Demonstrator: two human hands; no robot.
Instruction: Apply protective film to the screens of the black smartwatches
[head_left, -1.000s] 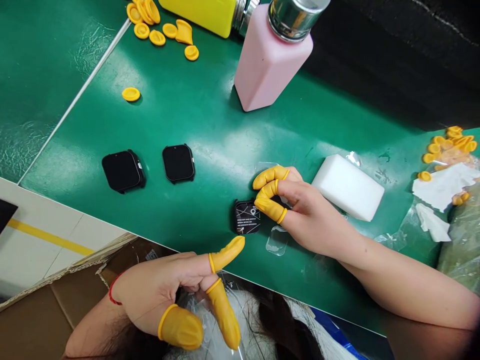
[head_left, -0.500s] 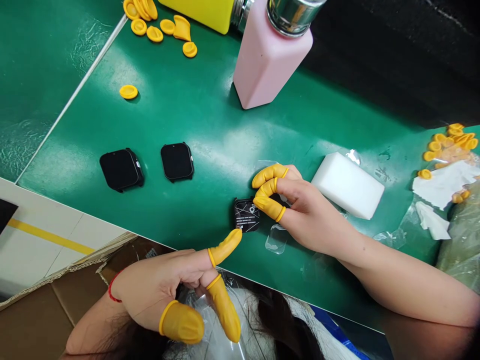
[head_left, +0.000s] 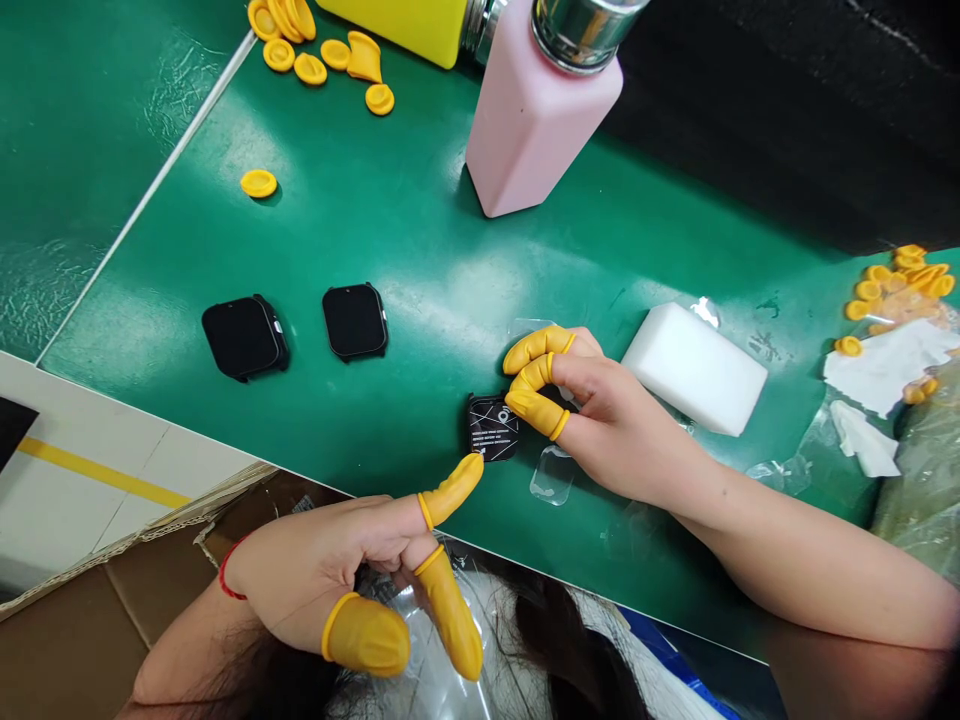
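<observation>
A square black watch body, its face bearing white lines and printed text, lies on the green table. My left hand reaches in from the lower left with yellow finger cots. Its index fingertip touches the watch's lower edge, while thumb and another finger spread apart, holding nothing. Over the watch's right edge, my right hand has thumb and index finger pinched together; what is between them is hidden. Beneath and beside this hand lie clear film pieces. Two more black watch bodies rest further left, screens up.
A pink pump bottle and a yellow container stand at the back. Right of my right hand sits a white foam block. Loose yellow finger cots lie left and far right, near torn white paper. A cardboard box is below the table edge.
Hardly anything differs. Both hands hold the same poses at the watch, and the whole view has shifted very slightly.
</observation>
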